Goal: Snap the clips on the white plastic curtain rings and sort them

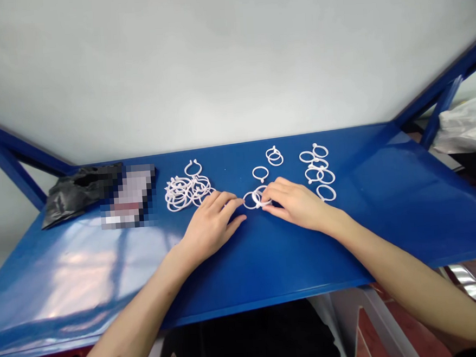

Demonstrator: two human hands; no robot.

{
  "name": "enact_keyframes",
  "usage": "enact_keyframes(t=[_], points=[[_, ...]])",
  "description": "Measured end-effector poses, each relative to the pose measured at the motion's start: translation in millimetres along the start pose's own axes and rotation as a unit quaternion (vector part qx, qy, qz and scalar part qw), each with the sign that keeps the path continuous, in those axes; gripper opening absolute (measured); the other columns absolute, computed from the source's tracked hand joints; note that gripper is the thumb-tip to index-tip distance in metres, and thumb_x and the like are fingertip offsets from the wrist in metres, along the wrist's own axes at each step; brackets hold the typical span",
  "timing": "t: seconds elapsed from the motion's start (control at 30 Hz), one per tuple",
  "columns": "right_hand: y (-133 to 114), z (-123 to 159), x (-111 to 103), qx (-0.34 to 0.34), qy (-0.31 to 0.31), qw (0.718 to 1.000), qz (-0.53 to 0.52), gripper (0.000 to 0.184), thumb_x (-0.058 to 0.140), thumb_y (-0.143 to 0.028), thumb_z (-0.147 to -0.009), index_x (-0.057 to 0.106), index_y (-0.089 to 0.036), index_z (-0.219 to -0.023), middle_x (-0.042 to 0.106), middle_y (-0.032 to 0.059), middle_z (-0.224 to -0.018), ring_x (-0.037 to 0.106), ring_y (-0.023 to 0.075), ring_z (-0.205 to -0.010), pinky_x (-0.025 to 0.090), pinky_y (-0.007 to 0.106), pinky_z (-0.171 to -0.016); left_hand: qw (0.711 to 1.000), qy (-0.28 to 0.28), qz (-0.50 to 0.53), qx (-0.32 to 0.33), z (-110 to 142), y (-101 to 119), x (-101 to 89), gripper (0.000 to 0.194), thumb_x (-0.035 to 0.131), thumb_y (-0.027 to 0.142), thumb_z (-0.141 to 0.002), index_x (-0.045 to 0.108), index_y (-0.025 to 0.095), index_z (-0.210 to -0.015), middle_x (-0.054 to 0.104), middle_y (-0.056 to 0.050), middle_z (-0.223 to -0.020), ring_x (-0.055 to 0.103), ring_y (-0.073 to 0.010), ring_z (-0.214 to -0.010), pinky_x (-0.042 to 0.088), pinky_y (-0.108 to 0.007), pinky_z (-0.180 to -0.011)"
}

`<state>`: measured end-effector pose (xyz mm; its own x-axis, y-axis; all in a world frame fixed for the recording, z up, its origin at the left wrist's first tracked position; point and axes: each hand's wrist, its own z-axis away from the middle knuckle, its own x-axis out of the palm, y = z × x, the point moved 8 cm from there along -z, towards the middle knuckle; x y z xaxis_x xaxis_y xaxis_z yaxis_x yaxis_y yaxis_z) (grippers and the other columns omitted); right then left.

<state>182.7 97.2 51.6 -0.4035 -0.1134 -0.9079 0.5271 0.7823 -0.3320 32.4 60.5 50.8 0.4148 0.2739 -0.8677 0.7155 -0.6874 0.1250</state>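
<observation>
My right hand pinches a white plastic ring between thumb and fingers, low over the blue table. Beside and partly behind it, another white ring lies close to the fingertips of my left hand. The left thumb and fingers are apart, with nothing seen between them. Just behind the left hand is a tangled pile of white rings, some with open ends and small knobs. One single ring lies beyond the right fingertips.
Two overlapping rings rest farther back on the blue table. To the right lies a group of several rings. A black plastic bag and a blurred-out flat object are at left. A pale wall rises behind.
</observation>
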Motion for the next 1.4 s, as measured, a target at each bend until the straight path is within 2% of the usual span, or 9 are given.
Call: enact_keyframes(t=[0.1,0.23,0.37,0.43,0.6,0.87,1.0,1.17,1.4], points=[[-5.3,0.2,8.3,-0.008,-0.018,0.999,-0.032,0.008,0.060,-0.025,-0.099,0.065,-0.020,-0.104,0.070,0.0064,-0.105,0.063,0.0213,-0.098,0.055,0.037,-0.086,0.999,-0.034,-0.001,0.020,0.7,2.6,8.8,0.016,0.058,0.024,-0.099,0.069,0.017,-0.107,0.070,-0.009,-0.108,0.061,-0.0228,-0.096,0.055,-0.041,-0.088],[-0.1,1.6,9.8,0.008,-0.015,0.998,-0.060,0.008,0.060,-0.026,-0.099,0.065,-0.021,-0.103,0.067,0.0063,-0.111,0.066,0.0199,-0.102,0.056,0.036,-0.089,0.999,-0.037,-0.009,0.011,0.3,1.2,13.5,0.016,0.055,0.022,-0.100,0.070,0.018,-0.100,0.071,-0.008,-0.108,0.062,-0.0219,-0.095,0.055,-0.040,-0.087],[3.5,2.7,1.4,0.021,0.003,1.000,0.000,0.011,0.059,-0.030,-0.100,0.066,-0.021,-0.102,0.067,0.0062,-0.116,0.069,0.0199,-0.098,0.056,0.035,-0.084,0.999,-0.029,-0.023,0.012,-1.8,4.2,16.4,0.023,0.058,0.023,-0.099,0.066,0.015,-0.119,0.069,-0.011,-0.125,0.060,-0.0262,-0.110,0.053,-0.043,-0.093],[6.8,3.4,-5.7,0.036,0.018,0.998,0.038,0.013,0.058,-0.030,-0.100,0.066,-0.020,-0.103,0.067,0.0068,-0.115,0.069,0.0200,-0.094,0.057,0.035,-0.080,0.999,-0.028,-0.031,0.014,-2.8,4.9,17.2,0.023,0.058,0.023,-0.099,0.067,0.016,-0.119,0.068,-0.011,-0.129,0.058,-0.0283,-0.116,0.052,-0.045,-0.096],[15.7,5.6,-12.4,0.048,0.016,0.995,0.082,0.013,0.054,-0.022,-0.100,0.067,-0.020,-0.104,0.064,0.0080,-0.122,0.067,0.0221,-0.102,0.057,0.037,-0.083,0.999,-0.030,-0.021,0.012,-2.8,2.4,14.4,0.017,0.055,0.023,-0.100,0.069,0.017,-0.095,0.073,-0.008,-0.109,0.059,-0.0252,-0.105,0.052,-0.042,-0.092],[13.4,7.5,-1.1,0.035,-0.047,0.998,0.027,0.021,0.054,-0.015,-0.094,0.069,-0.020,-0.107,0.056,0.0098,-0.135,0.065,0.0240,-0.110,0.058,0.042,-0.090,0.998,-0.057,-0.017,0.002,-2.4,1.6,14.3,0.023,0.054,0.029,-0.101,0.066,0.017,-0.087,0.069,-0.007,-0.091,0.058,-0.0225,-0.091,0.051,-0.039,-0.083],[11.8,6.8,-3.0,0.024,-0.035,0.998,0.038,0.017,0.054,-0.019,-0.097,0.070,-0.020,-0.101,0.059,0.0100,-0.129,0.064,0.0252,-0.110,0.057,0.044,-0.091,0.998,-0.054,0.017,-0.007,-1.0,0.8,12.8,0.020,0.058,0.032,-0.100,0.068,0.018,-0.091,0.070,-0.007,-0.092,0.058,-0.0221,-0.091,0.051,-0.039,-0.085],[10.1,4.8,-8.5,0.030,-0.004,0.999,0.015,0.018,0.051,-0.025,-0.101,0.068,-0.021,-0.102,0.063,0.0102,-0.122,0.064,0.0239,-0.110,0.057,0.041,-0.091,0.997,-0.050,0.050,0.012,1.4,1.2,9.0,0.017,0.055,0.020,-0.099,0.072,0.020,-0.103,0.072,-0.007,-0.105,0.057,-0.0231,-0.100,0.050,-0.041,-0.089],[19.1,5.1,-19.1,0.088,0.059,0.992,0.064,0.017,0.051,-0.027,-0.101,0.066,-0.020,-0.104,0.071,0.0075,-0.100,0.065,0.0237,-0.097,0.054,0.037,-0.085,0.999,-0.032,0.041,0.005,-1.1,1.1,7.8,0.015,0.054,0.020,-0.100,0.068,0.019,-0.097,0.073,-0.006,-0.098,0.061,-0.0200,-0.094,0.050,-0.037,-0.086]])
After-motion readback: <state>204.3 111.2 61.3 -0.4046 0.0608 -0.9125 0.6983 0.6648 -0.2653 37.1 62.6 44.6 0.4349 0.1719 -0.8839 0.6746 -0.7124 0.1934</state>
